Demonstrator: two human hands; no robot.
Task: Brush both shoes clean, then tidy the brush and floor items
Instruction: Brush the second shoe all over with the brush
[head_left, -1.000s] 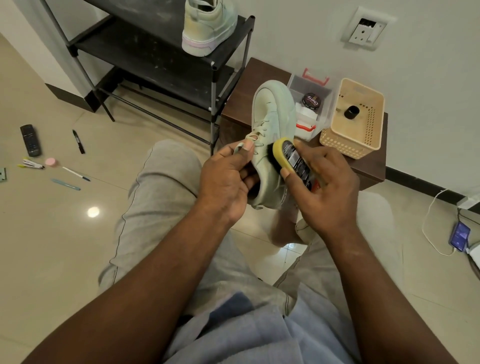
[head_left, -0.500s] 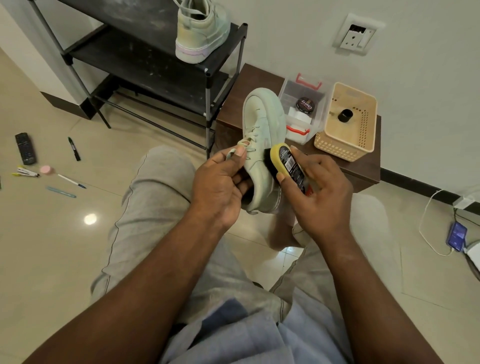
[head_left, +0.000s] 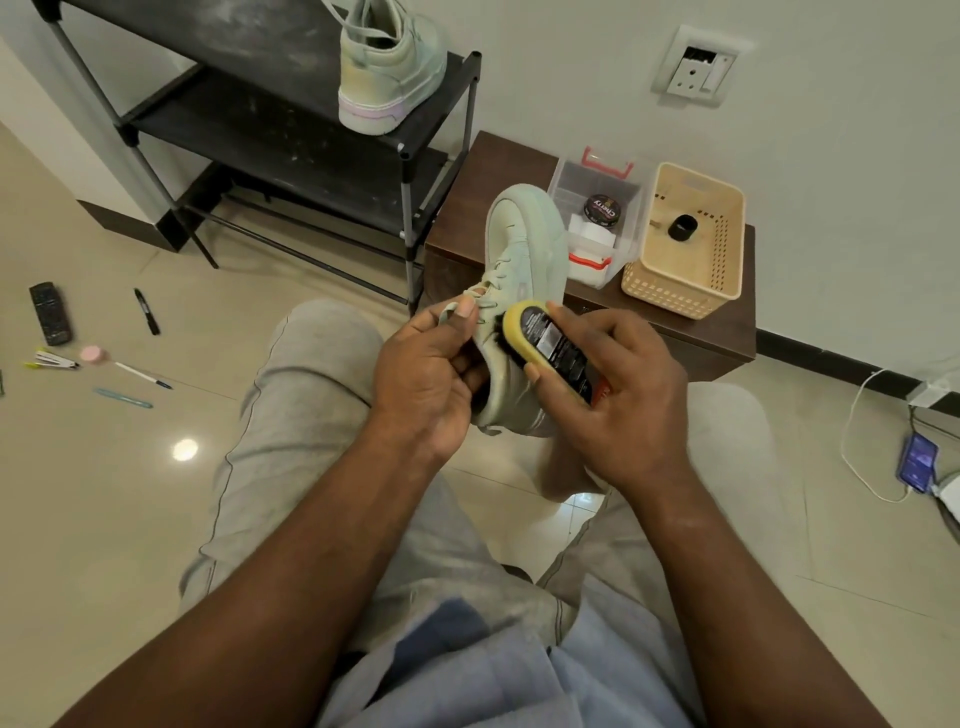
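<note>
A pale green shoe (head_left: 524, 244) is held toe-up in front of me, my left hand (head_left: 431, 374) gripping its opening and a lace. My right hand (head_left: 618, 395) grips a yellow-backed brush (head_left: 545, 338) with a black label; its dark bristles press against the shoe's side near the laces. The second pale green shoe (head_left: 387, 67) stands on the top shelf of the black rack (head_left: 291, 156). On the floor at left lie a remote (head_left: 49, 313), a black marker (head_left: 147, 310), a pen (head_left: 143, 375), a pink round item (head_left: 93, 354) and a teal stick (head_left: 123, 398).
A low brown table (head_left: 493, 176) behind the shoe carries a clear box with a polish tin (head_left: 602, 207) and a beige basket (head_left: 685, 244) holding a black cap. A phone (head_left: 918, 462) on a white cable lies on the floor at right. My knees flank the hands.
The brush has slid a little up and down the shoe's side. My head has tipped up slightly, so the whole scene sits lower in view.
</note>
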